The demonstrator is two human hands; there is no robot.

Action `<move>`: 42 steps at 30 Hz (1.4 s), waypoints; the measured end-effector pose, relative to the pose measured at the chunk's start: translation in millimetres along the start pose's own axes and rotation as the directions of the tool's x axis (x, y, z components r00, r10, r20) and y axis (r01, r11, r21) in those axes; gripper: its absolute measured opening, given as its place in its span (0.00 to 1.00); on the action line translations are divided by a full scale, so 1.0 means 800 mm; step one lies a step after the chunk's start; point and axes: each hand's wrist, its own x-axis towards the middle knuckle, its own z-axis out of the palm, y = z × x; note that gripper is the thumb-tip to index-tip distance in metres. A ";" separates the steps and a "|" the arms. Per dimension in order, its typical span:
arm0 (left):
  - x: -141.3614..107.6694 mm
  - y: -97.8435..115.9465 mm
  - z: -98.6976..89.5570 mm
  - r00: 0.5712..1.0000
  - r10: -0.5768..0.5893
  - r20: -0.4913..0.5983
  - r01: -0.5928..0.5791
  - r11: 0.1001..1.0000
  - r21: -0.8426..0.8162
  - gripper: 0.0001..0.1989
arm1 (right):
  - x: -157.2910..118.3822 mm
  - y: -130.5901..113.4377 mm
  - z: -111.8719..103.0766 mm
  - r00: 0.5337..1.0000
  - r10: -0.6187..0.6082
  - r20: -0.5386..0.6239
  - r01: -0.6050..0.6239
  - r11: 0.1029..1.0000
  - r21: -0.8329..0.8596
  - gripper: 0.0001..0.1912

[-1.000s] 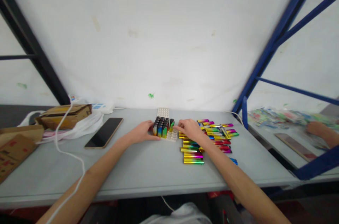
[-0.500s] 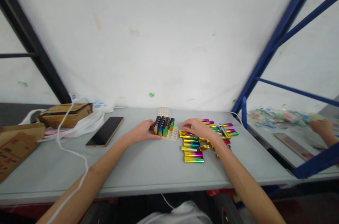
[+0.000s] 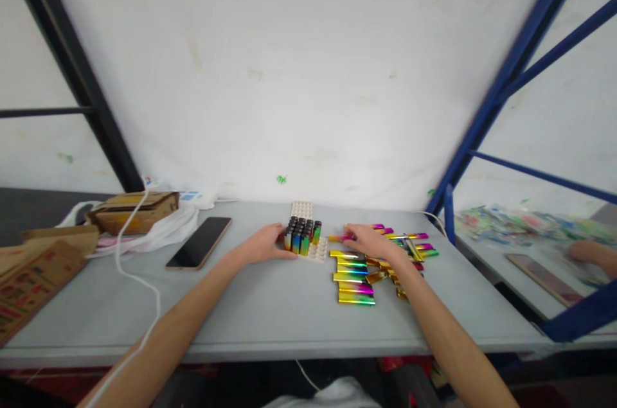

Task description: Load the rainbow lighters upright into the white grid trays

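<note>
Several shiny cylinders with black tops (image 3: 301,238) stand upright in close rows on a pale tray with round cups (image 3: 318,250). My left hand (image 3: 265,244) is curved against the left side of this group, thumb at the front and fingers behind. My right hand (image 3: 366,242) pinches a yellow and pink metallic tube, which points left from its fingertips. Under and around that hand lies a pile of glossy multicoloured tubes (image 3: 354,278), some in a rough column, others crossed over each other to the right.
A dark phone (image 3: 199,243) lies left of my left arm. Cardboard boxes (image 3: 130,212) and white plastic stand at the far left, with a white cable crossing my forearm. Blue frame bars (image 3: 486,106) rise at right; beyond them are another person's hand and packets.
The view has shifted slightly, so things sit a little lower and further right. My right hand now has a yellow and pink tube between its fingertips, raised from the pile's top left.
</note>
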 end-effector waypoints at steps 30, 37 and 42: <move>-0.001 0.004 -0.002 1.000 0.024 -0.018 -0.024 0.999 -0.038 0.31 | 0.036 -0.052 0.056 0.969 0.238 -0.069 -0.090 0.595 0.798 0.25; -0.001 0.002 -0.001 1.000 0.011 -0.016 -0.011 1.000 -0.025 0.32 | 0.043 -0.055 0.063 0.883 0.325 -0.338 -0.077 0.811 0.580 0.24; -0.002 0.005 -0.002 1.000 -0.007 -0.008 0.007 1.000 -0.017 0.31 | 0.042 -0.057 0.064 0.874 0.315 -0.371 -0.109 0.870 0.481 0.17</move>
